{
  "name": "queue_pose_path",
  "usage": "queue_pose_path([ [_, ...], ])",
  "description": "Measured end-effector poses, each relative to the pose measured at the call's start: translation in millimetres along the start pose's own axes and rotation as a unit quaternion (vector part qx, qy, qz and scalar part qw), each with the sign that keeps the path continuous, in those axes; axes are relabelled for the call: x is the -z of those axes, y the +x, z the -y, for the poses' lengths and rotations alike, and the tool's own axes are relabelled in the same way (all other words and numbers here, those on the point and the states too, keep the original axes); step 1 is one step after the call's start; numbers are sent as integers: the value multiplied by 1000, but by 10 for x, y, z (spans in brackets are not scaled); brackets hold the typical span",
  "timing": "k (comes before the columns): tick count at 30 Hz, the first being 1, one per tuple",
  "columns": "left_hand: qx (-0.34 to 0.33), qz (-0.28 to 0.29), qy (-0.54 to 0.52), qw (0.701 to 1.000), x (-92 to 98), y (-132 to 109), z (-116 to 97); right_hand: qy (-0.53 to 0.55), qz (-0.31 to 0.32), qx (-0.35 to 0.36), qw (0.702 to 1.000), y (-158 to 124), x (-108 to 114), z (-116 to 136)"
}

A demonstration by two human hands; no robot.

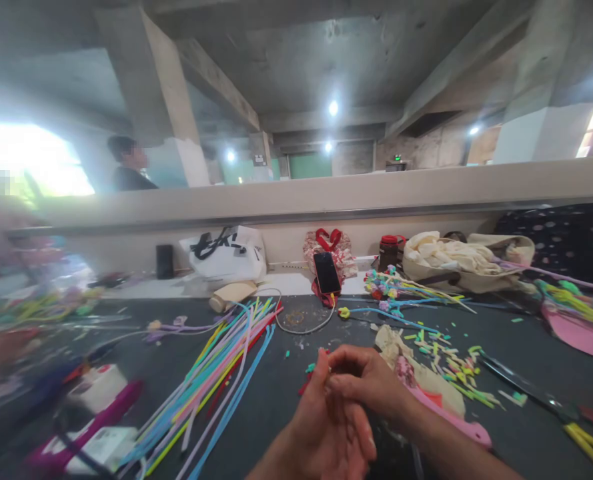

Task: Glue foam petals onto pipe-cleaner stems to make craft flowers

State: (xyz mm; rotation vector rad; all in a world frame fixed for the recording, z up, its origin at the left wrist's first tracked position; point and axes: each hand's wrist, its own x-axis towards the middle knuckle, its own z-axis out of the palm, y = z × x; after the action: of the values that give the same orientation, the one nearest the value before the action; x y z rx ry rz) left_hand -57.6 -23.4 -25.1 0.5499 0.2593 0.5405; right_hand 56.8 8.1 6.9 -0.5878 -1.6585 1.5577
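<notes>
My left hand [326,427] is palm up in front of me, its lower fingers loosely curled and its raised thumb and forefinger close together. My right hand [371,380] reaches across from the right, its fingers bent and pressed to the left fingertips. A tiny bit of red shows at the fingertips; what they pinch, if anything, is mostly hidden. Just beyond and left of the hands lie small green scraps [311,367]. To the left spreads a bundle of coloured fuzzy stems [221,380]. Right of the hands are short cut pieces [443,360] of such stems.
A smartphone [327,272] on a cable leans against a floral bag at the back. Scissors [521,383] lie at right, near a pink handle [469,430]. Finished-looking stem flowers [386,283] sit at back right. A white bag [231,257] stands behind. Another person's blurred arm [6,353] is at left.
</notes>
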Motion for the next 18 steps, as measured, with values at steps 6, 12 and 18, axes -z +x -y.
queue_pose_path([
  [6, -41, -97, 12, 994, -95, -11, 17, -27, -44, 8, 999, 7, 10, 15],
  [12, -17, -217, 125, 968, -224, 19, -21, -39, -56, -49, 996, -6, 91, 148],
  [18, 2, -187, 142, 972, -261, -12, -24, 7, -5, -53, 999, 0, 178, 166],
])
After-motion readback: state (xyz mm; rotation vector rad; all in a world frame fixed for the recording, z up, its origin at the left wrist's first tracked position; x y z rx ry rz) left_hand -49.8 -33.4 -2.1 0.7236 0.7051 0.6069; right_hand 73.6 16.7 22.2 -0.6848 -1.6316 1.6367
